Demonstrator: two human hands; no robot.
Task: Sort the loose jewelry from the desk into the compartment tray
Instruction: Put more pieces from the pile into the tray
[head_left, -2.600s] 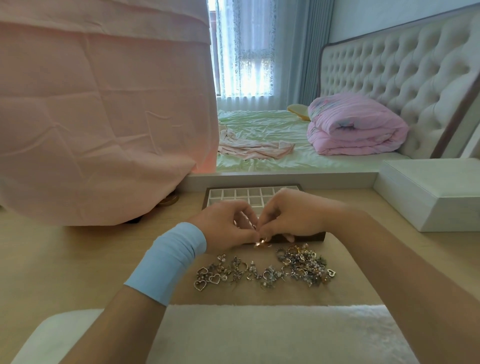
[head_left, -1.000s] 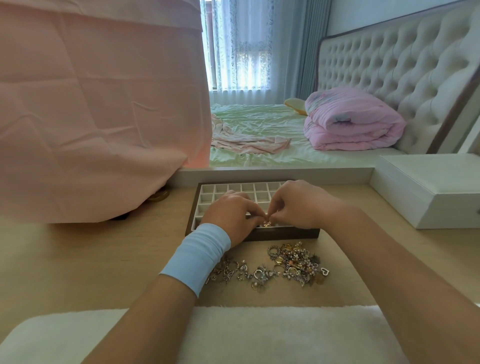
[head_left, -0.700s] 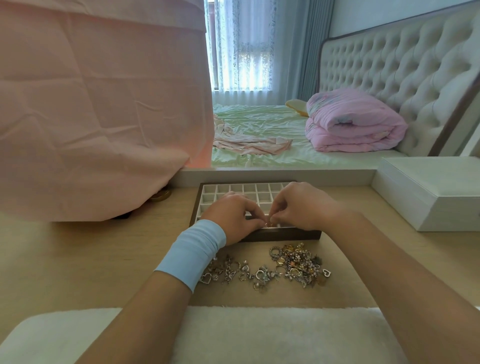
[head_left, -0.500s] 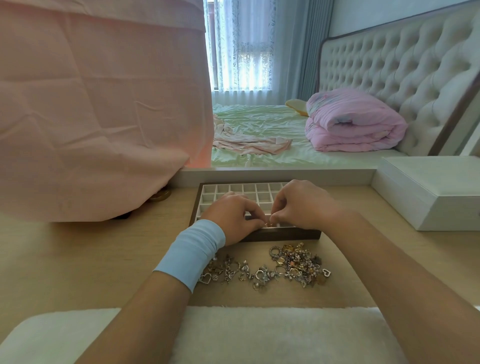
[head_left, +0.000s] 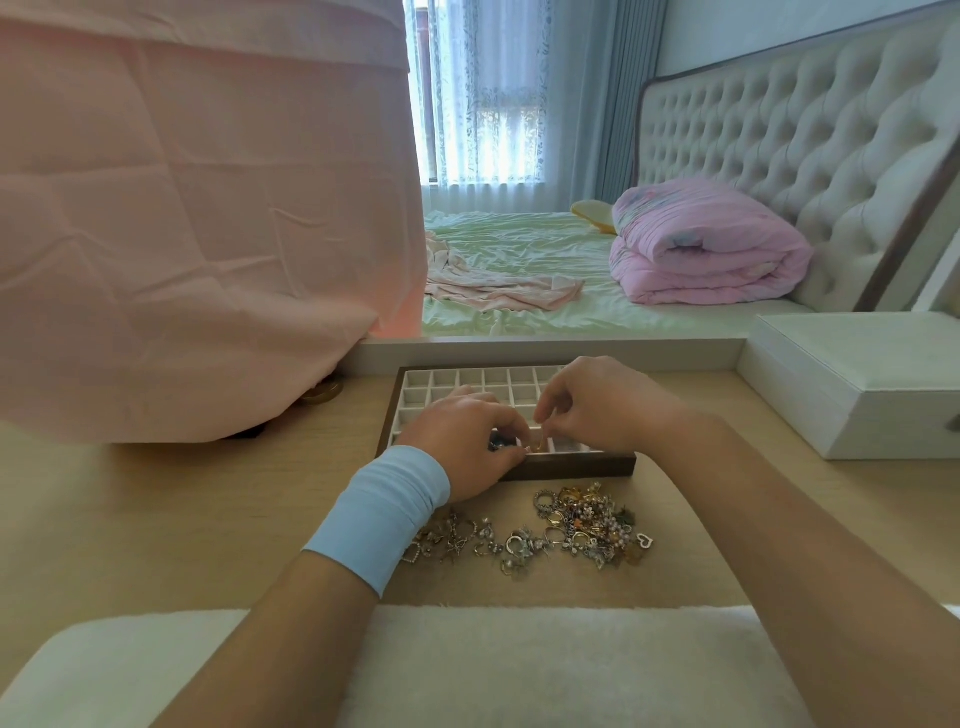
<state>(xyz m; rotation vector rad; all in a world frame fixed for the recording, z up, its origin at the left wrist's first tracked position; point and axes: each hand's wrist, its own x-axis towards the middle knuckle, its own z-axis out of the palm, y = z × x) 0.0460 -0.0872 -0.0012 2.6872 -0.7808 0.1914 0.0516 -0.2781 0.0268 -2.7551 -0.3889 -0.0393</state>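
Note:
A dark wooden compartment tray (head_left: 582, 464) with a white grid of small cells lies on the desk. Both hands hover over its near row. My left hand (head_left: 462, 441), with a light blue wristband, has its fingers curled; something small and dark shows under its fingertips. My right hand (head_left: 597, 402) pinches a small gold piece of jewelry (head_left: 540, 442) over a front cell. A loose pile of jewelry (head_left: 582, 525), gold and silver with hearts and rings, lies on the desk in front of the tray.
A pink cloth (head_left: 197, 218) drapes over something at the desk's left. A white box (head_left: 852, 384) stands at the right. A white fluffy mat (head_left: 519, 670) covers the near edge. Behind the desk is a bed with a folded pink quilt (head_left: 706, 244).
Both hands moved from just above the loose pile forward over the tray's near row, carrying the small gold piece. In the last half second they hardly shifted.

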